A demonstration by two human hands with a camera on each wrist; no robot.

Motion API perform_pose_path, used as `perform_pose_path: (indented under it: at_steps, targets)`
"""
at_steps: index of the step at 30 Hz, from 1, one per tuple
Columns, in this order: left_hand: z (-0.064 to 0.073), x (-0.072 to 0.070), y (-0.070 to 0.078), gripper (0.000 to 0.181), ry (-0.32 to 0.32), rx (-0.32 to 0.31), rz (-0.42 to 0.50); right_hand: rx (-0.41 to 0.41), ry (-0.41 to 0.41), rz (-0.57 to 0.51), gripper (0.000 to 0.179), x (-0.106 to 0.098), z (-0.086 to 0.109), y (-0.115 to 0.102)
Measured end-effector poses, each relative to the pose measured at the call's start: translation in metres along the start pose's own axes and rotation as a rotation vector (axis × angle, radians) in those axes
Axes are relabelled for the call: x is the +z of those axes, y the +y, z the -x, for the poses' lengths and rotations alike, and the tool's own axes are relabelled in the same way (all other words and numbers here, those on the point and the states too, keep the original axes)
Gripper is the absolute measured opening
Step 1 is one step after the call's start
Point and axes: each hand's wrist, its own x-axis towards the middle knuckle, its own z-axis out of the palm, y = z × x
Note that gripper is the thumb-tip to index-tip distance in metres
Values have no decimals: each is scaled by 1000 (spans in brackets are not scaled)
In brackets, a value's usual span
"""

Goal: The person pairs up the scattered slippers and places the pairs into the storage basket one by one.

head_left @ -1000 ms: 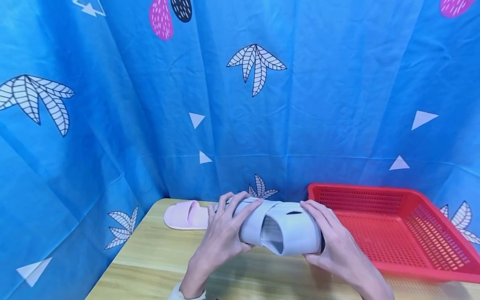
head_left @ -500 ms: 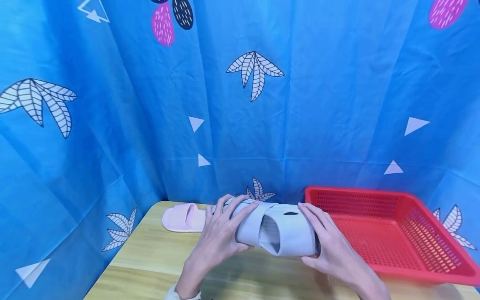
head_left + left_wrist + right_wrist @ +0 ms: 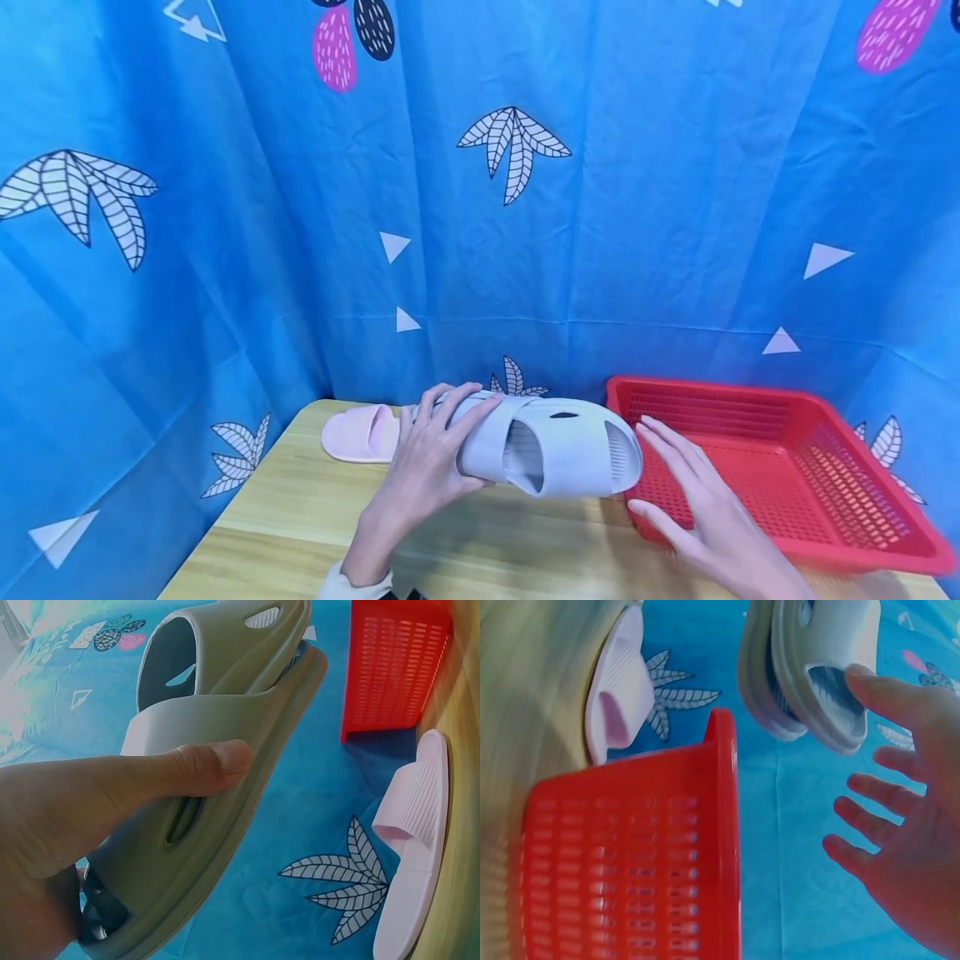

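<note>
My left hand (image 3: 427,458) grips a pair of light grey slippers (image 3: 573,450) held together above the table, around one end of the pair. In the left wrist view the thumb (image 3: 217,761) presses across the strap of the nearer slipper (image 3: 225,817); the fingers behind are hidden. My right hand (image 3: 705,508) has its fingers spread and holds nothing, just off the right end of the slippers. The right wrist view shows both slippers (image 3: 840,637) side by side, with the right thumb overlapping an opening; contact there is unclear.
A pink slipper (image 3: 352,433) lies on the wooden table (image 3: 300,517) at the back left, partly behind the left hand. To the right stands a red perforated plastic basket (image 3: 825,550). A blue patterned curtain (image 3: 660,208) hangs behind the table.
My right hand has let go of the slippers and moved slightly right, its fingers spreading and uncovering their right end. The left hand keeps its hold, shifting slightly left with the pair.
</note>
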Motion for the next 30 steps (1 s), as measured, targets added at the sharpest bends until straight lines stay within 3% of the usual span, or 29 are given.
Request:
perform_pose_path:
  at_steps: [6, 14, 22, 30]
  targets:
    - [-3, -2, -4, 113, 19, 5, 11, 11, 38, -36, 85, -8, 10, 9]
    - [-3, -3, -6, 110, 14, -40, 23, 27, 67, 9, 70, -18, 27, 24]
    - [-3, -2, -7, 110, 19, -42, 40, 108, 82, 66, 64, -25, 49, 38]
    - [-2, -1, -10, 112, 8, -65, 44, 99, 191, 45, 53, -25, 67, 55]
